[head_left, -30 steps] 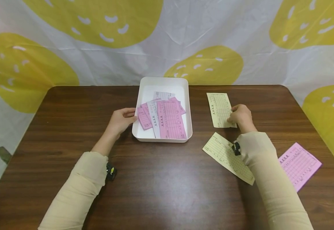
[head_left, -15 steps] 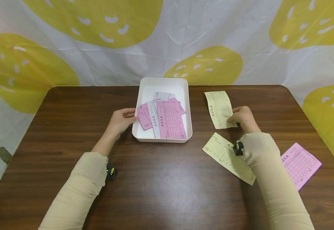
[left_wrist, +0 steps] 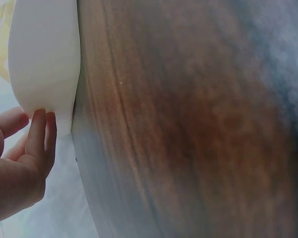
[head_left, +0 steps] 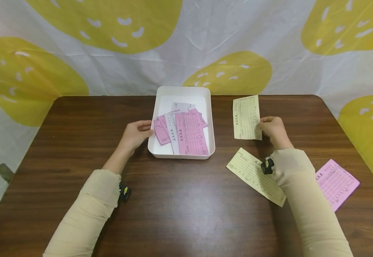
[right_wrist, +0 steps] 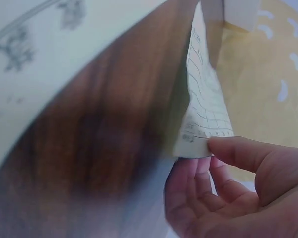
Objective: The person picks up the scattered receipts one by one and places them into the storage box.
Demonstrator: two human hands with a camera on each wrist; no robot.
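Note:
In the head view, my right hand (head_left: 273, 130) pinches the right edge of a pale yellow printed form slip (head_left: 246, 117). The thumb and fingers (right_wrist: 241, 151) hold its corner in the right wrist view, and the slip stands upright with a slight wave. My left hand (head_left: 137, 134) holds the left side of a white tray (head_left: 184, 91), its thumb at the rim and its fingers (left_wrist: 38, 131) against the outer wall. Overlapping pink slips (head_left: 192, 134) and white slips (head_left: 171, 129) lie in the tray.
A second yellow slip (head_left: 253, 175) lies on the brown wooden table (head_left: 180, 207) beneath my right wrist. Partly hidden by the right sleeve is a pink slip stack (head_left: 338, 184). Behind the table hangs a white curtain (head_left: 218, 32) with yellow shapes.
My right hand has lifted the yellow slip off the table, and the slip now stands more upright, its top edge farther back. The left hand and the tray have stayed still.

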